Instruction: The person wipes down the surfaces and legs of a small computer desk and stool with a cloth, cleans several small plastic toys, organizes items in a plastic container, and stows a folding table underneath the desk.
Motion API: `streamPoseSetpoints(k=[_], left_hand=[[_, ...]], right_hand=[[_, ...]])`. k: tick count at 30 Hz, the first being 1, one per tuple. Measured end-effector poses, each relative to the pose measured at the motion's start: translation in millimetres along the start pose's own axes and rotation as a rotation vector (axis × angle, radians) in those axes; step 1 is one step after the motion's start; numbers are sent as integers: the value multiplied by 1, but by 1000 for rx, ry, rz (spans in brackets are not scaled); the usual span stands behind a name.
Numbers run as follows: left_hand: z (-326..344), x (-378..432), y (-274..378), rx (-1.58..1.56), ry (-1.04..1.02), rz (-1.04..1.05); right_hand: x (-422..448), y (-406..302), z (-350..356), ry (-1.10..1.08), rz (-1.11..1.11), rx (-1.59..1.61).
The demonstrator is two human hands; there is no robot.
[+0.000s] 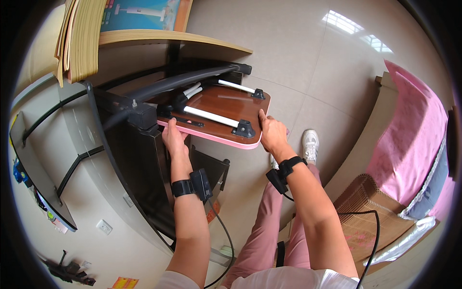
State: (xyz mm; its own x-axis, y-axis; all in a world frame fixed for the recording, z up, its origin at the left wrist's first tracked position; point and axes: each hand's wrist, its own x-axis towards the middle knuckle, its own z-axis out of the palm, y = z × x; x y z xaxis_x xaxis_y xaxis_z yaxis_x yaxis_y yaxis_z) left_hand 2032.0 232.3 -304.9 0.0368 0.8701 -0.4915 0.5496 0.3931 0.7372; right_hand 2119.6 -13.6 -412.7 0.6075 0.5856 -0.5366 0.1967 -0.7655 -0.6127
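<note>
A folding lap table (223,104) lies with its underside up, showing a brown wood-grain panel, a pink edge and white metal legs folded on black plastic brackets. Its far left part is inside a dark shelf frame, under a black metal bar. My left hand (175,137) grips the pink edge near the frame's corner, thumb on top and fingers below. My right hand (272,132) holds the rounded right end, with the index finger along the rim. Both wrists wear black straps with small cabled devices.
The black metal bar (187,79) and a square corner post (142,117) adjoin the table. Above is a light wooden shelf (173,36) with a blue box (139,16). At right stands a bed with a pink sheet (408,137) and woven mat (371,206). Cables hang from both wrist devices.
</note>
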Motion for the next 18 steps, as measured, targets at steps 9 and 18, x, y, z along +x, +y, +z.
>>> streamPoseSetpoints(k=[9, 18], left_hand=[[22, 9, 24, -102, 131, 69], [40, 6, 25, -173, -57, 182]], right_hand=[[32, -38, -9, -10, -64, -32], [64, -40, -35, -29, 10, 72]])
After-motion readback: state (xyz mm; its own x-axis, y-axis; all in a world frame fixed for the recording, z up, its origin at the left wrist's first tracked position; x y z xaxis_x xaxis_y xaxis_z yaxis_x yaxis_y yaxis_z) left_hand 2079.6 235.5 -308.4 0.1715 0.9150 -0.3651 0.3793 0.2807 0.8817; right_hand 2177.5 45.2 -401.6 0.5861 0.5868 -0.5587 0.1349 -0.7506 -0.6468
